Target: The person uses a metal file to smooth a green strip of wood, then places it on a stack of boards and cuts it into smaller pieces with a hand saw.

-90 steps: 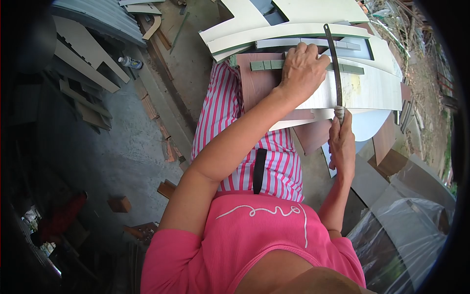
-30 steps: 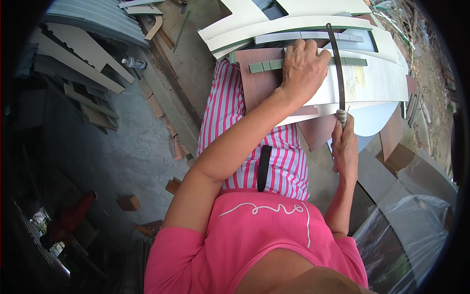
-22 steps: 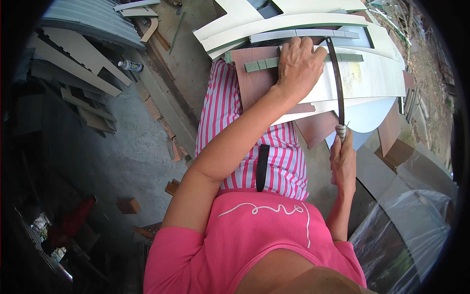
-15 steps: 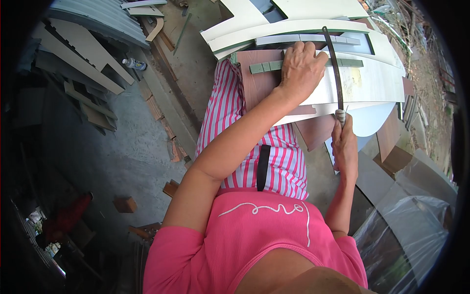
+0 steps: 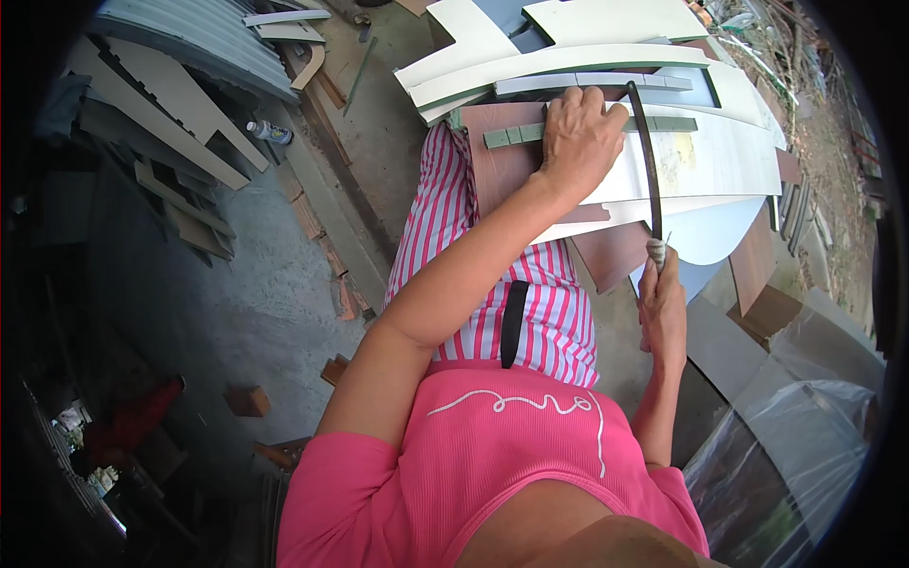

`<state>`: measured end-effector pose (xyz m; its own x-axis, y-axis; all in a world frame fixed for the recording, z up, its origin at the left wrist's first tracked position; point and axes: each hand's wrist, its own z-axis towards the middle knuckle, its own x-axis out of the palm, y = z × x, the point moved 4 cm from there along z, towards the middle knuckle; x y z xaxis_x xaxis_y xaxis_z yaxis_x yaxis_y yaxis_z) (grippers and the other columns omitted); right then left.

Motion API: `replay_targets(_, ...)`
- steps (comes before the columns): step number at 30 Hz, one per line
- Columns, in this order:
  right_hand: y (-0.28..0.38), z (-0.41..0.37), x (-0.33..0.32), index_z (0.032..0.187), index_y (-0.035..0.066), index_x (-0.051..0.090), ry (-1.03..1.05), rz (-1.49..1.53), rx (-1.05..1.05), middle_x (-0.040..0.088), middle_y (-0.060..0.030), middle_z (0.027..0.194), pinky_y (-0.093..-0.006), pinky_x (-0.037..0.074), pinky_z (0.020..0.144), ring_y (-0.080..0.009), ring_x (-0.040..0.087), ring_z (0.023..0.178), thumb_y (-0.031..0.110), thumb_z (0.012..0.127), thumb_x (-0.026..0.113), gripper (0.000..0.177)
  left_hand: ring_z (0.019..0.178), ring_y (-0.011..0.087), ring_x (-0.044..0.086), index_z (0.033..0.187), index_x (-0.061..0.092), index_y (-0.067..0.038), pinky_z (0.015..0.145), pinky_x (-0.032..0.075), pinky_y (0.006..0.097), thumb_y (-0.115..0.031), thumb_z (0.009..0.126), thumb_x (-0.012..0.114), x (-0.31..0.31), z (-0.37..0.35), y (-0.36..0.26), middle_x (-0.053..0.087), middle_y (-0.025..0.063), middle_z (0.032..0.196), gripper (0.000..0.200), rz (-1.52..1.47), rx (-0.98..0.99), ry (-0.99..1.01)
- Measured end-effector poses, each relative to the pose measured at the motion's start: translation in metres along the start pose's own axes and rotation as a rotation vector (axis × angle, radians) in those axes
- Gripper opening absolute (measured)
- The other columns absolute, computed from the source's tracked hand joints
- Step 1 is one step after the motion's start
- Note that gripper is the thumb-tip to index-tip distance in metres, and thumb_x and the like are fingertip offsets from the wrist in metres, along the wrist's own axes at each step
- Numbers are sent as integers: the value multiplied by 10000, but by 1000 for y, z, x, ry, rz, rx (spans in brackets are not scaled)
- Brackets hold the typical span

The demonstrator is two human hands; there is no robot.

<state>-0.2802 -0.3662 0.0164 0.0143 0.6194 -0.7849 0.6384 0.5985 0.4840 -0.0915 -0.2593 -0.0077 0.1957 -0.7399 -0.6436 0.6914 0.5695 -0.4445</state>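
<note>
My left hand (image 5: 579,142) is curled over a narrow green strip (image 5: 516,134) and presses it down on the stacked boards. Crosswise cut lines divide the strip into short blocks. In my right hand (image 5: 663,308) is the wrapped handle of a long, thin dark saw (image 5: 647,156), closed fingers around it. The saw lies across the strip just right of my left hand, its tip pointing away from me. Under the strip are a brownish board (image 5: 502,175) and a white board (image 5: 724,156). A pale scored strip (image 5: 592,82) lies beyond my left fingertips.
More cream cut-out panels (image 5: 615,19) are piled at the far side. Clear plastic sheeting (image 5: 786,426) covers boards at the right. Offcut panels (image 5: 161,104) lean at the left near a bottle (image 5: 269,132). A small wooden block (image 5: 248,401) sits on the concrete floor.
My right hand has drawn the saw back toward my body, so its tip is nearer the green strip. The left hand stays on the strip; the whole view has shifted slightly.
</note>
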Motion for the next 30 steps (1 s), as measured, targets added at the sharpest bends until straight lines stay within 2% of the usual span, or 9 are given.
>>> replay_targets(9, 9, 13, 4, 1246, 46, 405, 8, -26, -4, 554, -229, 662, -457, 414, 554, -356, 535, 543, 211, 1034, 396, 269, 873, 262, 531, 878, 653, -104, 715, 433, 395, -169, 710, 772, 5, -1, 4, 552, 68, 892, 215, -11, 11, -1)
replay_targets(12, 14, 19, 7, 1240, 52, 397, -23, 18, -81, 540, -215, 641, -460, 411, 542, -328, 517, 526, 216, 1033, 390, 264, 870, 263, 529, 875, 649, -102, 713, 431, 394, -172, 711, 772, 5, -3, 1, 549, 70, 891, 217, 5, 9, -12)
replay_targets(14, 16, 19, 8, 1244, 60, 398, -1, 30, 14, 530, -202, 629, -462, 409, 529, -303, 503, 512, 228, 1034, 384, 270, 869, 264, 528, 873, 646, -100, 712, 429, 394, -174, 711, 773, 4, -2, 1, 548, 71, 891, 218, 21, 10, -20)
replay_targets(18, 14, 15, 10, 1247, 61, 393, -31, 50, -67, 525, -201, 625, -467, 405, 519, -303, 497, 504, 232, 1035, 379, 273, 871, 266, 525, 880, 646, -101, 719, 429, 396, -177, 709, 773, 3, -2, 1, 547, 74, 897, 226, 21, 7, 17)
replay_targets(20, 15, 11, 8, 1245, 56, 406, 4, 31, 24, 548, -222, 649, -467, 413, 535, -341, 517, 521, 226, 1034, 384, 272, 872, 265, 525, 880, 645, -101, 720, 429, 397, -172, 705, 775, 2, -3, -1, 547, 73, 894, 230, 5, 23, 2)
replay_targets(26, -1, 3, 8, 1236, 57, 413, -45, 51, -41, 577, -257, 686, -476, 415, 557, -408, 557, 571, 225, 1034, 389, 264, 875, 269, 525, 870, 637, -97, 721, 429, 399, -167, 702, 777, -1, 0, -2, 547, 74, 888, 230, -28, 11, 7)
replay_targets(30, 13, 2, 2, 1228, 48, 416, -34, 31, -5, 575, -257, 687, -480, 419, 567, -409, 568, 581, 225, 1034, 390, 264, 876, 271, 524, 874, 637, -96, 722, 430, 400, -167, 706, 773, -1, 0, -1, 547, 77, 889, 228, -30, 12, 9)
